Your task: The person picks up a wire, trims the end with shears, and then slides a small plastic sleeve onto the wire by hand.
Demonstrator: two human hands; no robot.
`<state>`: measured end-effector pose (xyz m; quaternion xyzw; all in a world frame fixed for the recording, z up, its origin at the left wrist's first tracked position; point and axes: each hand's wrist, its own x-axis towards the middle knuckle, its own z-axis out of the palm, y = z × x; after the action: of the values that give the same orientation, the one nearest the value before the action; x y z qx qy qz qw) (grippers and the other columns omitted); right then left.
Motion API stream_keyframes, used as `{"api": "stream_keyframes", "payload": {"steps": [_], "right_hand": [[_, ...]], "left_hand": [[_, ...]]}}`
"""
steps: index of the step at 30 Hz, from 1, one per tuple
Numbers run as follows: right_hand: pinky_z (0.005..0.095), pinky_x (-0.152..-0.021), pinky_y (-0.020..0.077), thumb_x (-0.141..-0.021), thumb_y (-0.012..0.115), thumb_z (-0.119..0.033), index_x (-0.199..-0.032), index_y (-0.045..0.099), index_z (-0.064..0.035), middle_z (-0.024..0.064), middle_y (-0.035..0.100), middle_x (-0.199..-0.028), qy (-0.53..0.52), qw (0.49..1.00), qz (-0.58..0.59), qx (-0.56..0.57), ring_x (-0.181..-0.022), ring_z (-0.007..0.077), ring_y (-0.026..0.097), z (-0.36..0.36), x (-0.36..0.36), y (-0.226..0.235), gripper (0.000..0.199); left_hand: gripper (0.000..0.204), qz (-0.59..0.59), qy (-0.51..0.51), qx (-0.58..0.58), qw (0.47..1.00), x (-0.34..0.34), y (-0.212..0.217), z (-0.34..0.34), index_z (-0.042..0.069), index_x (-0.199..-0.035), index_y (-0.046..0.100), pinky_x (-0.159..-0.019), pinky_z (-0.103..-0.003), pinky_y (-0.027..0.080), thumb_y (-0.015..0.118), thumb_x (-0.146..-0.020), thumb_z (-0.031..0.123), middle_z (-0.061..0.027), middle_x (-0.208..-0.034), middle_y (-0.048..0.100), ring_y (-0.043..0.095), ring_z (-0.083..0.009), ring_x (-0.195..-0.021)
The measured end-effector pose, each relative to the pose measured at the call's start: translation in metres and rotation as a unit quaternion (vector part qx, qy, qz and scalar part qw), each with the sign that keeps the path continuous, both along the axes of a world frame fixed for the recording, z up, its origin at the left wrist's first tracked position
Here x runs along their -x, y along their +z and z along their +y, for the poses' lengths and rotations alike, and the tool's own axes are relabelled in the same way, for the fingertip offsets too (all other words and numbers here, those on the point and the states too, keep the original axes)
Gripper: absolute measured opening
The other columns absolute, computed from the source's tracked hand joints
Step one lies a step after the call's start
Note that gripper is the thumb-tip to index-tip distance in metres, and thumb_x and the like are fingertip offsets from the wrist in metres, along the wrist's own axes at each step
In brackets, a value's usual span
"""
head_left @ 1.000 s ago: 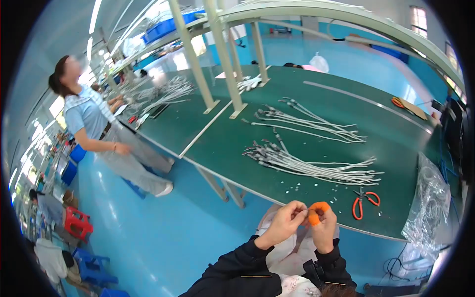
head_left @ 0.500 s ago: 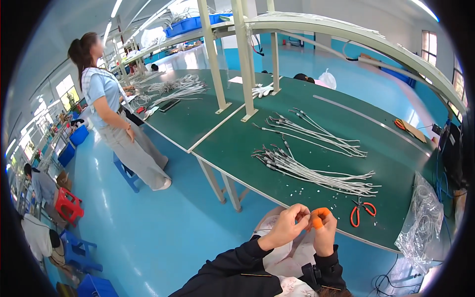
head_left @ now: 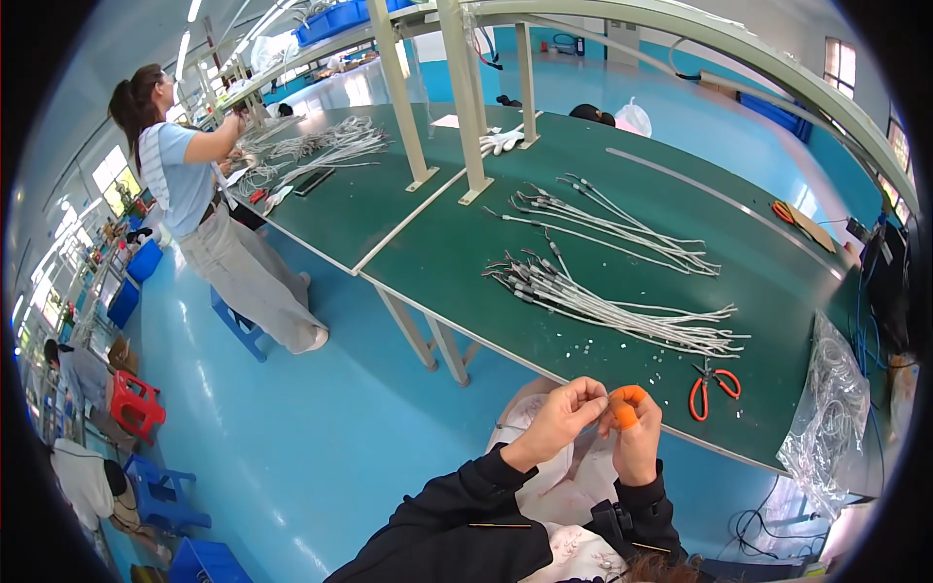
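Observation:
Just off the near edge of the green table [head_left: 447,282], my hands meet above my lap, fingertips almost touching. My left hand [head_left: 558,424] is closed in a pinch of thumb and fingers. Orange coverings wrap fingers of my right hand [head_left: 638,445], which is curled closed as well. Whatever is between the fingertips is too small to make out. Beyond the hands lies a bundle of grey-white cables [head_left: 632,321] with dark connectors and bare wire ends at the left. Right of it rest red-handled cutting pliers [head_left: 694,400].
A smaller cable group [head_left: 622,231] lies farther back. Small white scraps [head_left: 622,366] dot the table's near part. A clear plastic bag [head_left: 826,418] hangs over the right edge. Shelf posts [head_left: 459,107] stand mid-table. At the left, a person [head_left: 185,165] stands by more cables [head_left: 330,146].
The whole view has shifted slightly, and the scene sits higher and further left. My hands keep nearly the same pinched pose. The person at the left has raised an arm toward the shelf.

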<state>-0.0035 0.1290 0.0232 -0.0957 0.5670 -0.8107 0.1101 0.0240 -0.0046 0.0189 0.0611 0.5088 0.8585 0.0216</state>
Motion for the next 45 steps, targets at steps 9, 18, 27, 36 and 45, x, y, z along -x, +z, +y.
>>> {"api": "stream_keyframes", "payload": {"steps": [9, 18, 27, 36, 45], "right_hand": [[0.0225, -0.047, 0.0402, -0.087, 0.057, -0.009, -0.088, 0.056, 0.0012, 0.0055, 0.058, -0.069, -0.007, 0.999, -0.035, 0.029, -0.053, 0.011, 0.054, 0.005, 0.004, -0.006, 0.01], [0.0217, -0.048, 0.0393, -0.087, 0.058, -0.008, -0.089, 0.058, 0.0019, 0.0056, 0.059, -0.074, -0.027, 1.0, 0.001, 0.001, -0.054, 0.0103, 0.054, 0.004, 0.006, -0.002, 0.01], [0.0202, -0.049, 0.0386, -0.085, 0.061, -0.006, -0.094, 0.059, 0.0017, 0.0041, 0.058, -0.075, -0.091, 0.994, -0.01, 0.06, -0.057, 0.0091, 0.053, 0.003, 0.007, 0.009, 0.012], [0.0193, -0.049, 0.0381, -0.083, 0.063, -0.004, -0.098, 0.06, 0.0016, 0.0043, 0.061, -0.08, 0.009, 0.999, 0.014, -0.052, -0.058, 0.0083, 0.054, 0.007, 0.011, -0.005, 0.016], [0.0196, -0.05, 0.04, -0.086, 0.063, -0.007, -0.099, 0.059, 0.0013, 0.0059, 0.062, -0.083, -0.046, 0.999, -0.006, -0.01, -0.056, 0.0095, 0.055, 0.017, 0.021, -0.011, 0.016]], "left_hand": [[0.014, 0.051, 0.087, 0.041, 0.994, 0.01, -0.011, -0.023, 0.001, -0.105, 0.054, -0.07, -0.021, 0.043, 0.055, -0.092, 0.008, 0.0008, -0.089, 0.058, 0.053, -0.0066, -0.078], [0.021, 0.097, 0.062, 0.285, 0.951, -0.002, -0.01, -0.015, 0.0, -0.106, 0.062, -0.072, -0.025, 0.047, 0.062, -0.088, 0.01, -0.0041, -0.093, 0.066, 0.058, -0.0103, -0.078], [0.014, 0.025, 0.118, 0.236, 0.964, -0.003, -0.013, -0.011, -0.003, -0.097, 0.062, -0.067, -0.023, 0.046, 0.059, -0.09, 0.009, -0.0034, -0.084, 0.064, 0.057, -0.0073, -0.074], [0.015, 0.02, 0.104, 0.268, 0.958, -0.006, -0.012, -0.005, -0.003, -0.097, 0.062, -0.066, -0.023, 0.048, 0.061, -0.09, 0.011, -0.0019, -0.083, 0.064, 0.058, -0.0066, -0.074], [0.015, 0.008, 0.098, 0.246, 0.964, -0.003, -0.024, -0.004, -0.001, -0.097, 0.064, -0.067, -0.022, 0.047, 0.061, -0.09, 0.011, -0.0017, -0.084, 0.064, 0.058, -0.0071, -0.074]]}}
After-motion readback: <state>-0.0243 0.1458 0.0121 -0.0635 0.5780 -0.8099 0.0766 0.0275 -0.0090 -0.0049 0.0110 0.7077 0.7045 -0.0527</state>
